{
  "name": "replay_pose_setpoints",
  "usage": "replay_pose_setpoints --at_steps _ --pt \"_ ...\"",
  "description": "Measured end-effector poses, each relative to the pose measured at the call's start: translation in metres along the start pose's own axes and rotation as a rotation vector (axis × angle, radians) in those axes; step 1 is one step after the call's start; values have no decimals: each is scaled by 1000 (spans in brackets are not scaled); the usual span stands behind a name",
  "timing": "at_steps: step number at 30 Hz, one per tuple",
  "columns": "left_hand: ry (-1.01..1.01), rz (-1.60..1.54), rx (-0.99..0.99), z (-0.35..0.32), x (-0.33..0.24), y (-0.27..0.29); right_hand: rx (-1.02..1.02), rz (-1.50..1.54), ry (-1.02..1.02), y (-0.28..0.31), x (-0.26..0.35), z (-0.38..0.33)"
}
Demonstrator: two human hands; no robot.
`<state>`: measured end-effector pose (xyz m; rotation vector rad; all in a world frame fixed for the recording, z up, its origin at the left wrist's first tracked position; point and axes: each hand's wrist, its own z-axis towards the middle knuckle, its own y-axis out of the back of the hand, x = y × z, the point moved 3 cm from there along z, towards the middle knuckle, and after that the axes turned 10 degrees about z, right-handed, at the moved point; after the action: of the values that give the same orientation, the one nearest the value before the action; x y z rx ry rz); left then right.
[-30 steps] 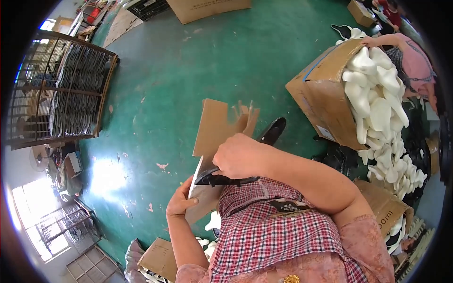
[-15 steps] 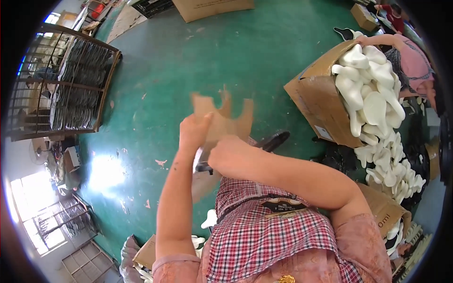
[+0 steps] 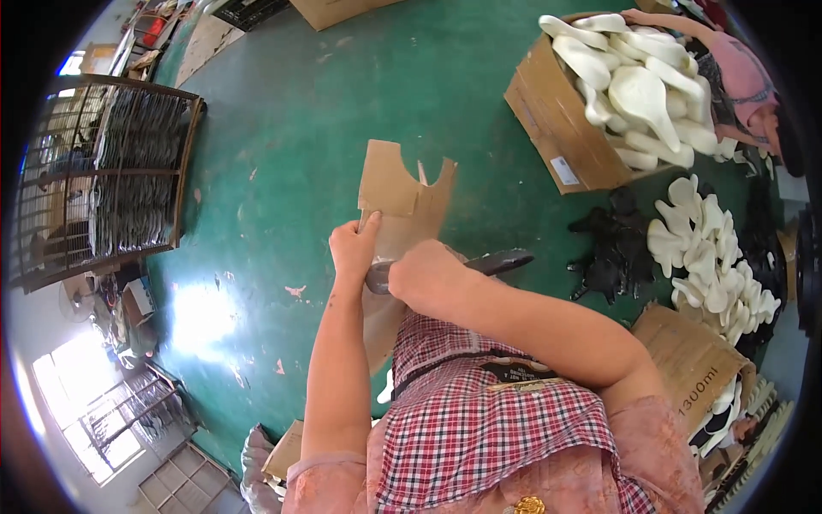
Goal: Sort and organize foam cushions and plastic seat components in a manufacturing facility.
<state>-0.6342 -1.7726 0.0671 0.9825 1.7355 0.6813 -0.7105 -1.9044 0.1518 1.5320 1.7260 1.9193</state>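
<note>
My left hand pinches the left edge of a brown cardboard piece with curved cutouts along its far edge. The cardboard stands out in front of my apron, over the floor. My right hand is closed in a fist around a long dark tool, just right of my left hand. One end of the tool shows left of the fist; its other end points right. Its exact kind is not clear. The cardboard passes behind my right fist, where part of it is hidden.
A big carton heaped with white foam-like shapes stands at far right, a person in pink beside it. More white pieces and a black pile lie on the green floor. A barred rack is at left, another carton near right.
The cardboard has become sharper in view and sits more upright, its far edge higher. My right fist has moved slightly right with the dark tool. The view has shifted a little.
</note>
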Motion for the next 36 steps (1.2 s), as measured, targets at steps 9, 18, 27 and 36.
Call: replay_pose_setpoints --at_steps 9,18,27,36 --pt "-30 77 -130 27 28 -74 19 -155 -153 -24 -10 -21" --pt "20 1191 -298 41 324 33 -470 909 -754 40 -84 -245" --pt "469 -64 -705 22 230 192 -907 1372 -985 -7 -118 -363" --pt "397 -436 -798 61 183 239 -1356 929 -1439 -109 -193 -445"
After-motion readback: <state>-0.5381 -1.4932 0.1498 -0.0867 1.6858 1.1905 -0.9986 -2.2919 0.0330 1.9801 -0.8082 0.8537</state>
